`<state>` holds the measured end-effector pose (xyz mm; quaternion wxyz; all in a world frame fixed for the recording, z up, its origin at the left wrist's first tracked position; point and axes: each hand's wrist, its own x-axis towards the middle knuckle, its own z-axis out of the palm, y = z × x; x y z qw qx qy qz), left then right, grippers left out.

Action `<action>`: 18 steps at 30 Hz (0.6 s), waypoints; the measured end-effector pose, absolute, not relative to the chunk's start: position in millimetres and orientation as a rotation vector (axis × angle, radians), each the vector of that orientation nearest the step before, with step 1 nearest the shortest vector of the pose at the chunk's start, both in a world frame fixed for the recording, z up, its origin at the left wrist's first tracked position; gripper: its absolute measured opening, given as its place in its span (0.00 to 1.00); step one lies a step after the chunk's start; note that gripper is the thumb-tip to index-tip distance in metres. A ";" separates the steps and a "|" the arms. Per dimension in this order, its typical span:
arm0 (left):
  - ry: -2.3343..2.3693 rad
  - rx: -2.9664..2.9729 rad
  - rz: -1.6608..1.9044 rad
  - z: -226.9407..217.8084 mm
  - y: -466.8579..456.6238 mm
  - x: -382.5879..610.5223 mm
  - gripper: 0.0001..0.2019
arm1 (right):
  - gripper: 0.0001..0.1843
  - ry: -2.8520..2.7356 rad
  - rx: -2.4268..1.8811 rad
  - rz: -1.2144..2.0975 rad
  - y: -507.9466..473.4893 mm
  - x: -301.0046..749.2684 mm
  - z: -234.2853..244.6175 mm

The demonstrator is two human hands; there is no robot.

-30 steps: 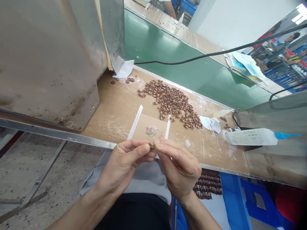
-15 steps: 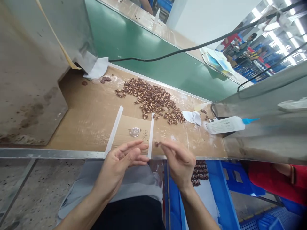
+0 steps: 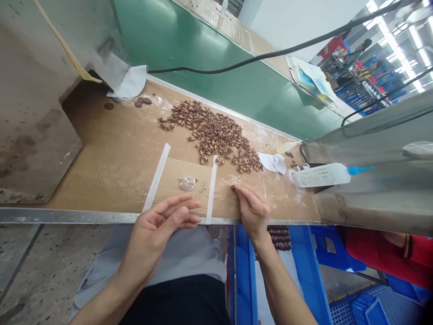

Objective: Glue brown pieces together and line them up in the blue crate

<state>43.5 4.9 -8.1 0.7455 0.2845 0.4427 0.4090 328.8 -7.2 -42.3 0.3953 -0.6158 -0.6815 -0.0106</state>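
Observation:
My left hand [image 3: 167, 221] hovers over the table's front edge, thumb and fingers apart, with nothing in it. My right hand [image 3: 253, 210] is closed in a pinch on a small brown piece [image 3: 233, 187], partly hidden by the fingertips. Beyond both hands lies a heap of small brown pieces with gold-coloured specks [image 3: 216, 131]. A round, shiny, clear-looking object [image 3: 187, 183] sits on a cardboard patch [image 3: 172, 171] between two white tape strips, just past my left fingers. Tiny dark specks [image 3: 203, 188] lie beside it.
At right, a white bottle with a blue nozzle [image 3: 321, 176] lies near a metal housing [image 3: 379, 171]. A white cloth [image 3: 273, 162] lies beside the heap. Below the edge is a blue crate [image 3: 316, 271] with rows of brown pieces. A person's red sleeve [image 3: 419, 253] shows at right.
My right hand has moved away from my left, right and toward the heap, with the small brown piece still pinched. My left hand has shifted slightly left. The camera view has tilted a little.

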 end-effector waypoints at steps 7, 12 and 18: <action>0.981 0.635 0.892 -6.0 6.9 45.0 0.24 | 0.14 -1.724 -1.575 -0.035 -8.3 330.3 -45.3; 0.994 0.660 0.886 -6.0 7.3 46.0 0.25 | 0.14 -1.719 -1.577 -0.012 -6.8 330.9 -46.4; 0.986 0.848 0.783 -6.2 5.2 49.6 0.20 | 0.16 -1.663 -1.470 0.011 -15.1 318.9 -27.0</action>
